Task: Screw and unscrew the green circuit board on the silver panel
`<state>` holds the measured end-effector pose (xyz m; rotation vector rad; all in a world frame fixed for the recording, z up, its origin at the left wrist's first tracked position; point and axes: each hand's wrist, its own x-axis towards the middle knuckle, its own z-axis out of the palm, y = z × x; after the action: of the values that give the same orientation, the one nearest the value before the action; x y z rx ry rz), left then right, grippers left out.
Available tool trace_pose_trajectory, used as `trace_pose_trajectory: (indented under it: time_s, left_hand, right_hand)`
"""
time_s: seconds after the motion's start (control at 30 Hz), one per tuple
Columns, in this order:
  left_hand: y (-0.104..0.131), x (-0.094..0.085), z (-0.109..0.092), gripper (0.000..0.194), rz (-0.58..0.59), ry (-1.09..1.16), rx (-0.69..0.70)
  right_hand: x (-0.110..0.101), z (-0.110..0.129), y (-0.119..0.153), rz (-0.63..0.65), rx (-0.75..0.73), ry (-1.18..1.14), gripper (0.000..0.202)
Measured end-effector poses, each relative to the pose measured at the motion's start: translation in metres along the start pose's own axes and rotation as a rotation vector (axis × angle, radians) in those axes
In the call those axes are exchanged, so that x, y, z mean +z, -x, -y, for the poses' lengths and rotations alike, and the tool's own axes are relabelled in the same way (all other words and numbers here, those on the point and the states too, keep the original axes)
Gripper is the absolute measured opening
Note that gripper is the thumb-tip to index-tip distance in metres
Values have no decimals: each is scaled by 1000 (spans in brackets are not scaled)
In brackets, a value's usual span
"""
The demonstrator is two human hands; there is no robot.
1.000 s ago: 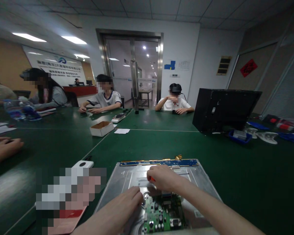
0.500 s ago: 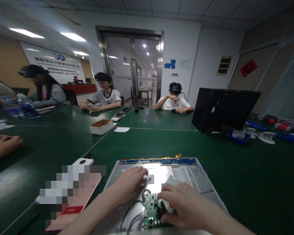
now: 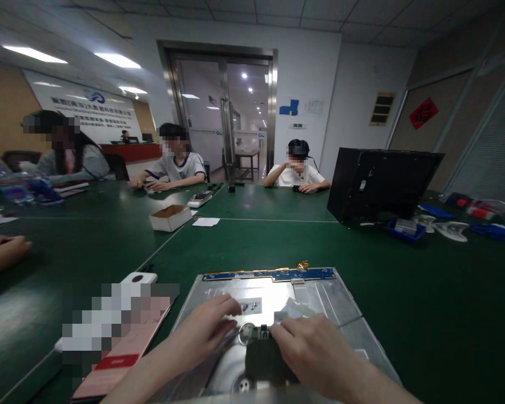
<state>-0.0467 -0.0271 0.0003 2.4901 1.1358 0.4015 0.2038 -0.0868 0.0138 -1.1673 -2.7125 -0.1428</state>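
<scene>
Grip of right hand is closed on circuit board, which is between both hands, over metal panel; left hand is released beside small screws.

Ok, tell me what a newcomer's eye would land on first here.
Probably the shiny metal panel front and centre, with the left hand and right hand over it. Next, the big black casing standing on the green table at right. Then the red diamond sign high on the far right.
</scene>
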Motion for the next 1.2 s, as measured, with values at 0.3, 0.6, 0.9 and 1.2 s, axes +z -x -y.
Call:
trace_pose_trajectory:
  time_s: [0.3, 0.6, 0.9, 1.2]
  left_hand:
    - [-9, -4, 2, 17, 9, 113, -31]
    - [-13, -5, 7, 19, 30, 103, -57]
    - [11, -12, -24, 28, 175, 216, 2]
    - [47, 12, -16, 78, 301, 34, -31]
  right_hand:
    - [-32, -39, -39, 129, 162, -227, 15]
    - [-34, -23, -16, 240, 54, -318, 19]
    - [-14, 4, 11, 394, 96, -307, 25]
    - [-19, -49, 56, 330, 412, -634, 64]
